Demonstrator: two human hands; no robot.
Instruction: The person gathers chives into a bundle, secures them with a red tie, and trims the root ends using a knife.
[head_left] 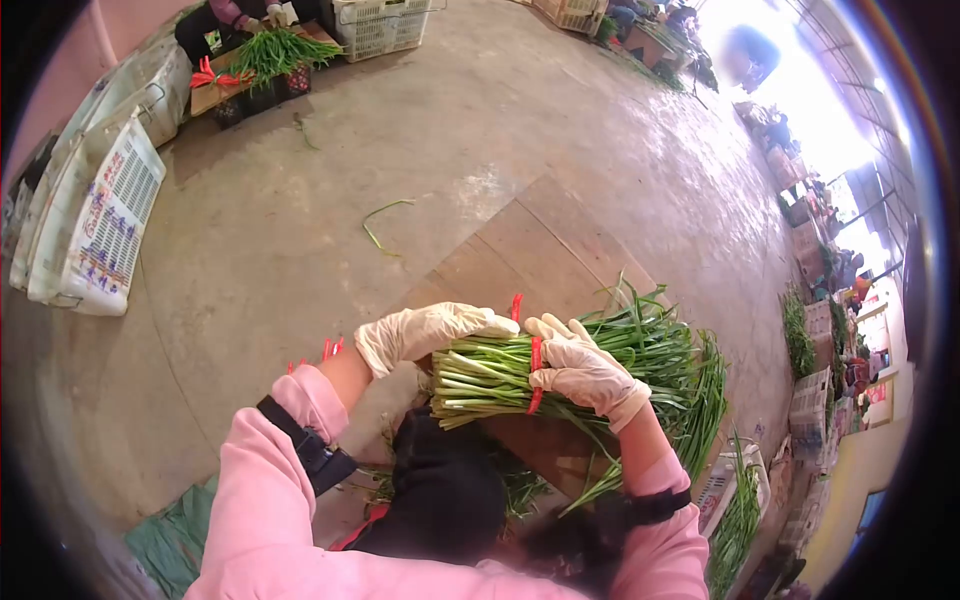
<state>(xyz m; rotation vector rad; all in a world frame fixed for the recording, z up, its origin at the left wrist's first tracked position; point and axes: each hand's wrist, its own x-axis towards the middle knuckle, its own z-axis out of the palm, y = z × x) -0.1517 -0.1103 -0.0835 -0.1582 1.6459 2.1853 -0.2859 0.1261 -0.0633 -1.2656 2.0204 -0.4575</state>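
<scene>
My right hand has its grip closed round the chives at the red band, keeping the stalks tight on the surface. My left hand lies flat over the cut ends.

Left hand & right hand: both gloved, pale cream. Your sleeves are pink w/ black cuff straps. Onions: whitish-green at the stalk ends, deep green toward the leaf tips. Band round them is bright red. Board underneath: plain brown. Floor: grey w/ lighter patches. Sacks by the floor's left edge: white w/ red & blue print. Crate at the top edge: white.
</scene>
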